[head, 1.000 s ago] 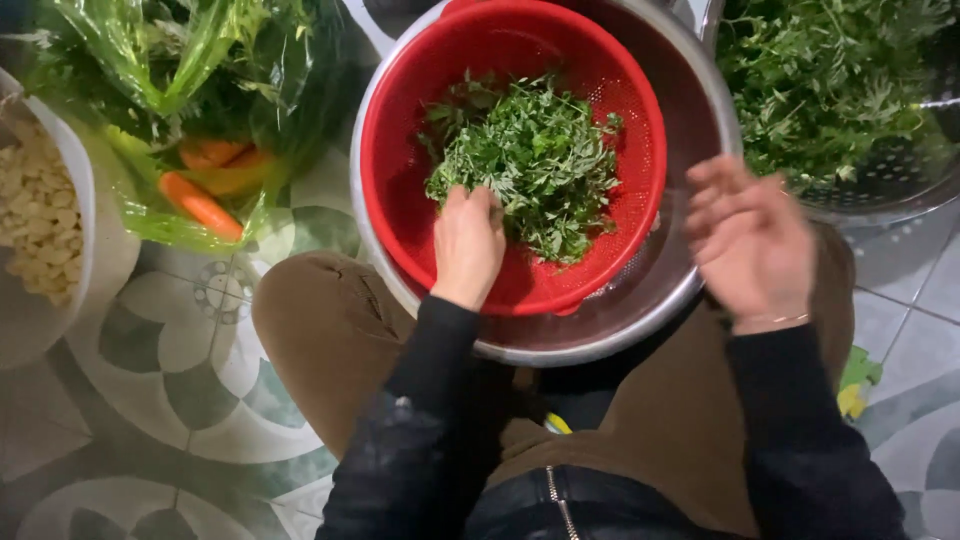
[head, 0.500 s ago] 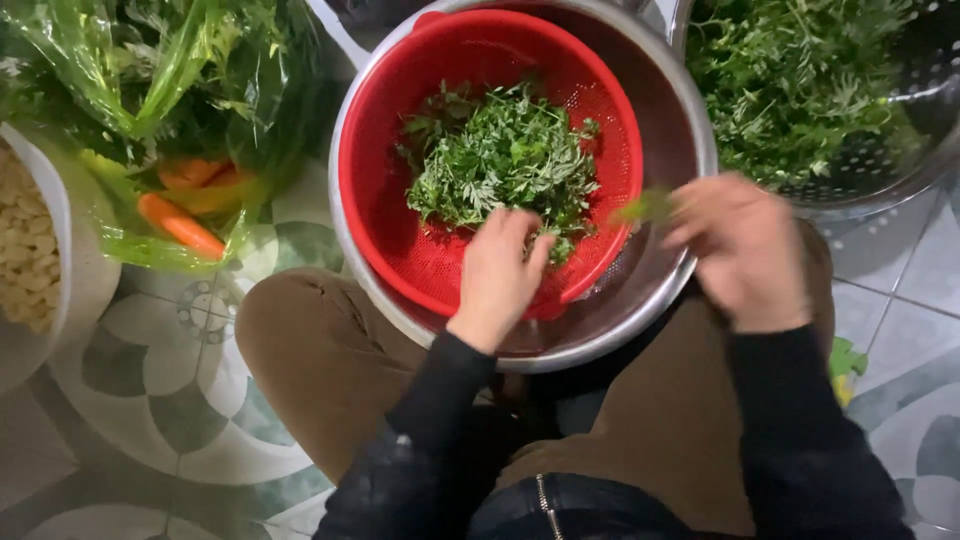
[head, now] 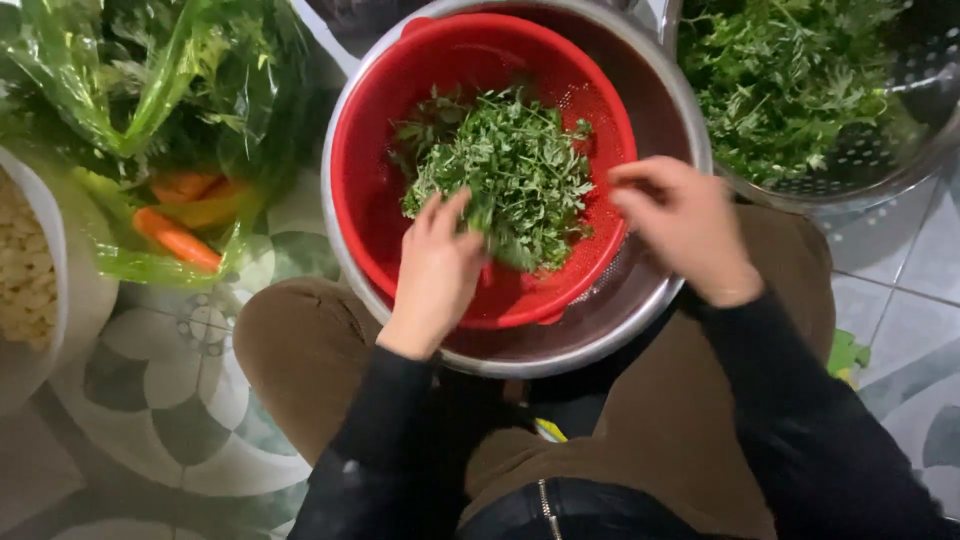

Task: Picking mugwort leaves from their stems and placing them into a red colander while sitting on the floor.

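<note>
Head view, your left hand (head: 440, 265): you are reaching into the red colander (head: 372, 190) with the fingers loosely spread and open, the fingertips touching the near edge of the chopped green herbs (head: 505, 170).

Head view, your right hand (head: 685, 225): you are holding it over the right rim of the colander with the fingers curled inward (whether they are pinching any leaves, I cannot tell).

Head view, herbs: they are lying in a heap inside the red colander, toward its middle and back, between your two hands.

Head view, colander: it is sitting inside a larger steel bowl (head: 660, 300), which is resting on the tiled floor (head: 890, 290) just in front of your knees.

Head view, far right: a metal strainer (head: 900, 150) is holding a bigger pile of uncut leafy greens (head: 790, 80), just beside the steel bowl.

Head view, left: a clear plastic bag (head: 130, 110) is lying on the floor with greens and orange carrots (head: 178, 238) showing inside it.

Head view, left edge: a white bowl (head: 85, 300) is holding pale small pieces (too cropped to tell what they are).
</note>
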